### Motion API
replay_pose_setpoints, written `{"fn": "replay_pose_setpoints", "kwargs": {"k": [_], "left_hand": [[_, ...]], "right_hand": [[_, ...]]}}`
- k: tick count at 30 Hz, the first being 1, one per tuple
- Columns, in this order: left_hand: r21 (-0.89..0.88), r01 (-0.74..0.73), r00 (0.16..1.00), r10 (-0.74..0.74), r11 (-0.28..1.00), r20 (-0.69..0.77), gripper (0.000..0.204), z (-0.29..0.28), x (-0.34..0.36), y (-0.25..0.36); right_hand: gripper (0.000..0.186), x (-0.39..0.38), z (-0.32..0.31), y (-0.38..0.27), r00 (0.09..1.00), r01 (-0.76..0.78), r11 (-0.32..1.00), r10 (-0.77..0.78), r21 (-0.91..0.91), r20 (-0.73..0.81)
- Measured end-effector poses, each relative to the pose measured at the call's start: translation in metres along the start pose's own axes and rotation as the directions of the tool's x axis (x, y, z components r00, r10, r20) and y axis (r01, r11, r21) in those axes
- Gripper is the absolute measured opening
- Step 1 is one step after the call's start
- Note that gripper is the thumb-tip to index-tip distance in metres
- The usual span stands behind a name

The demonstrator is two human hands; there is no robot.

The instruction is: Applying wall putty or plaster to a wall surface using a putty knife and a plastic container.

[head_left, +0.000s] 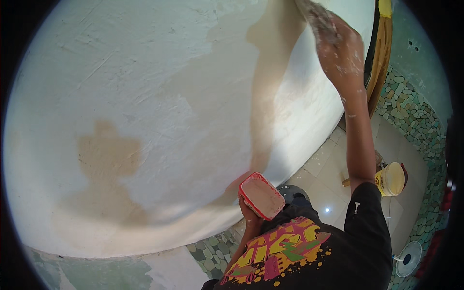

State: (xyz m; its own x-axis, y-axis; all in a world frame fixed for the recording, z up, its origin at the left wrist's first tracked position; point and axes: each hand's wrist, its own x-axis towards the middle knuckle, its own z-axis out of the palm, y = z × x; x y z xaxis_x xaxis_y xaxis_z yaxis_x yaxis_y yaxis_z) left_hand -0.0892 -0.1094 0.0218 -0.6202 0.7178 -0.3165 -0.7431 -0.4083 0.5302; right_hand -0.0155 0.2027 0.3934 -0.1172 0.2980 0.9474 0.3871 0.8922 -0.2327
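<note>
Both grips full at a broad, white-plastered wall (145, 63)

In the head view I have the left hand (249, 215) at lower centre, closed around a rectangular red plastic tub (251, 205) of pale pinkish-beige paste (263, 195). At upper right, the white-spattered right hand (344, 48) is closed on a blurred greyish tool (305, 8) near the top edge; I can't tell its kind, or whether it touches the wall. Toward the right edge I see a round white-and-yellow bucket (390, 179) on the pale tiled floor (316, 173).
</note>
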Motion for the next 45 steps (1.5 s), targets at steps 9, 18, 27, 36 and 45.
{"fn": "replay_pose_setpoints", "kwargs": {"k": [9,18,27,36,45], "left_hand": [[0.054,-0.190,0.976,0.194,0.980,-0.096,0.068,-0.026,0.002,-0.013],[-0.026,-0.156,0.984,0.153,0.987,-0.085,0.066,-0.023,0.029,-0.004],[-0.050,-0.096,0.994,0.092,0.994,-0.062,0.069,-0.067,0.036,0.025],[0.027,-0.168,0.986,0.168,0.985,-0.014,0.067,-0.071,0.033,0.039],[-0.028,-0.111,0.979,0.104,0.993,-0.174,0.069,-0.078,0.024,0.026]], "right_hand": [[0.041,-0.077,-0.001,-0.084,0.974,-0.053,0.968,-0.003,0.246,0.225],[0.074,-0.155,0.031,-0.137,0.916,-0.053,0.898,-0.131,0.437,0.380],[0.032,-0.145,0.051,-0.136,0.977,-0.161,0.886,0.080,0.436,0.198],[0.046,-0.176,0.052,-0.195,0.945,-0.032,0.904,-0.111,0.427,0.307],[0.044,-0.159,0.071,-0.150,0.989,0.143,0.944,-0.151,0.296,0.004]]}}
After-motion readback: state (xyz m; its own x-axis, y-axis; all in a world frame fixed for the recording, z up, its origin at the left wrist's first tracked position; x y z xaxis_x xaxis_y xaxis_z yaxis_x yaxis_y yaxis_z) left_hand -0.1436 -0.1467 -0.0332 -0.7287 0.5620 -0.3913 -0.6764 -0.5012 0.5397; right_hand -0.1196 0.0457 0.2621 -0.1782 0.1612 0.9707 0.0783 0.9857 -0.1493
